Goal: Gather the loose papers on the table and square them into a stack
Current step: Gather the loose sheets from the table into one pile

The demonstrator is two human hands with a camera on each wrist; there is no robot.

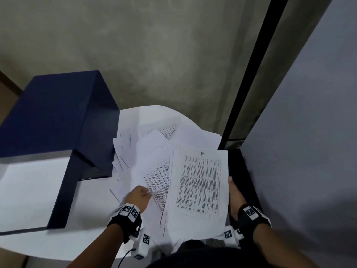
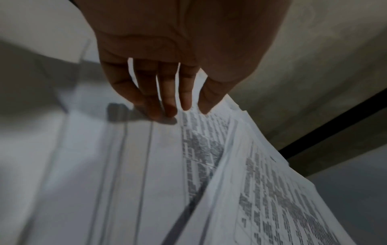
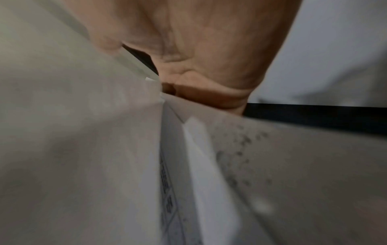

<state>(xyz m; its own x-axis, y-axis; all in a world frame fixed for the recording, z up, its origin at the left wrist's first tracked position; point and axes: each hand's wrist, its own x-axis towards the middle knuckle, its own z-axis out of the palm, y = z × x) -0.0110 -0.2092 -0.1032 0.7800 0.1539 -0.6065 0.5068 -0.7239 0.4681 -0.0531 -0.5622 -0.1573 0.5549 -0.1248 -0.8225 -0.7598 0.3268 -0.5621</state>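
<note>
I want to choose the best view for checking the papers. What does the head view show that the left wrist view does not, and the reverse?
Only head view: the open dark blue binder, the right hand at the top printed sheet's edge.
Only left wrist view: the left hand's fingers straight, tips touching paper.
Both: the left hand, fanned printed papers.

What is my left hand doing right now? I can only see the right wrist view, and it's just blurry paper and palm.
Observer: In the head view, the left hand rests on the spread papers, just left of the printed top sheet.
Operator: Is it gripping anything?
Observer: It doesn't look like it. The left wrist view shows its fingers fairly straight, with the tips touching a sheet.
Operator: Anything else on the table?
Observer: A dark blue folder stands open to the left of the papers, on the white table.
</note>
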